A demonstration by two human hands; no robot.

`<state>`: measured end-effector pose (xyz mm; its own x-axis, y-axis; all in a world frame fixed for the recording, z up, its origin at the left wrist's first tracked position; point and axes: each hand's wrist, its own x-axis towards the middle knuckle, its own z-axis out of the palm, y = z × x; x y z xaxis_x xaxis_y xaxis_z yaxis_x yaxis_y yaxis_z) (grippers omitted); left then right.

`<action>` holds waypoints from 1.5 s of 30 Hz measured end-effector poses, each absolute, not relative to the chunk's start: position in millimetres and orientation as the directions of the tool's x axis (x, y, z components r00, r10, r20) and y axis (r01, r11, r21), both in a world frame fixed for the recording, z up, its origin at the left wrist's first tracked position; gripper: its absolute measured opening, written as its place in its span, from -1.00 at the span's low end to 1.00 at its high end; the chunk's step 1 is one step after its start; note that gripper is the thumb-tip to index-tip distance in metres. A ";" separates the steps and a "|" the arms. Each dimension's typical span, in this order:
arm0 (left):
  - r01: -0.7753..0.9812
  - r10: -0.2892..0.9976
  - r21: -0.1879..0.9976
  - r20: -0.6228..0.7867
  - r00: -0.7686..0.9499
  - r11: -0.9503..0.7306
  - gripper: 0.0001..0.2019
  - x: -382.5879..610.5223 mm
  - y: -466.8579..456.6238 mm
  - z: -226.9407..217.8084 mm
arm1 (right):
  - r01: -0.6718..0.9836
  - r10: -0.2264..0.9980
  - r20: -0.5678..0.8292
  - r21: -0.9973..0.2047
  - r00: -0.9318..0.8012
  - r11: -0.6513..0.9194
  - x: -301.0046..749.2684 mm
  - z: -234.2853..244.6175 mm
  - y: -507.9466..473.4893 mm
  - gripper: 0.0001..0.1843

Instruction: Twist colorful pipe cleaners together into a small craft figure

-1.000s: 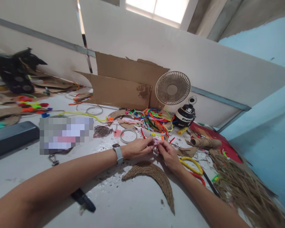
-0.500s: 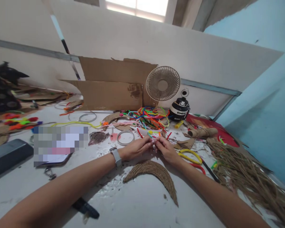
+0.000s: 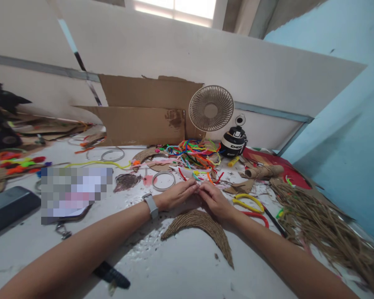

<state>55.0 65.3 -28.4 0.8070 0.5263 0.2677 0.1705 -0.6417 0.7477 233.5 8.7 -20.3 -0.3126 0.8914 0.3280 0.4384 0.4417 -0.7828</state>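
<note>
My left hand (image 3: 175,194), with a grey watch (image 3: 151,205) on the wrist, and my right hand (image 3: 214,198) meet fingertip to fingertip on the white table (image 3: 180,265). Both pinch a small item between them that I cannot make out. Just beyond the fingers lies a tangle of coloured pipe cleaners (image 3: 195,154). A brown crescent of wound cord (image 3: 202,226) lies right below my hands. A white ring (image 3: 163,180) sits left of the left hand's fingers.
Yellow and red handled tools (image 3: 251,205) lie by my right wrist. A small fan (image 3: 211,109), a black speaker (image 3: 233,143), cardboard sheets (image 3: 140,118) stand at the back. Brown fibre strips (image 3: 321,230) pile at the right. A dark case (image 3: 9,207) lies far left.
The camera view shifted slightly, so the scene sits lower and further left. My hands stayed pinched together and lowered closer to the table; the pale item between them is less visible now.
</note>
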 end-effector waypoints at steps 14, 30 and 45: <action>0.140 0.594 0.805 0.295 0.748 -0.576 -0.64 59.4 60.7 -27.9 | 0.343 0.942 0.271 -0.881 -0.197 0.325 228.5 -22.0 4.2 -0.75; 0.424 0.360 -0.023 0.488 0.795 -0.905 -0.71 58.6 61.0 -24.0 | 0.133 0.972 -0.016 -0.991 -0.234 0.016 225.2 -12.2 1.2 -0.75; 0.408 0.276 -0.074 0.625 0.730 -0.910 -0.77 56.4 60.9 -23.8 | 0.133 0.944 -0.034 -0.991 -0.327 0.010 229.5 -4.8 4.5 -0.74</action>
<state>56.4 60.9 -23.8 0.7299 0.2765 0.6251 0.4079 -0.9100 -0.0738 229.5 4.5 -4.8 -0.3271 0.9444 -0.0340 0.1331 0.0104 -0.9910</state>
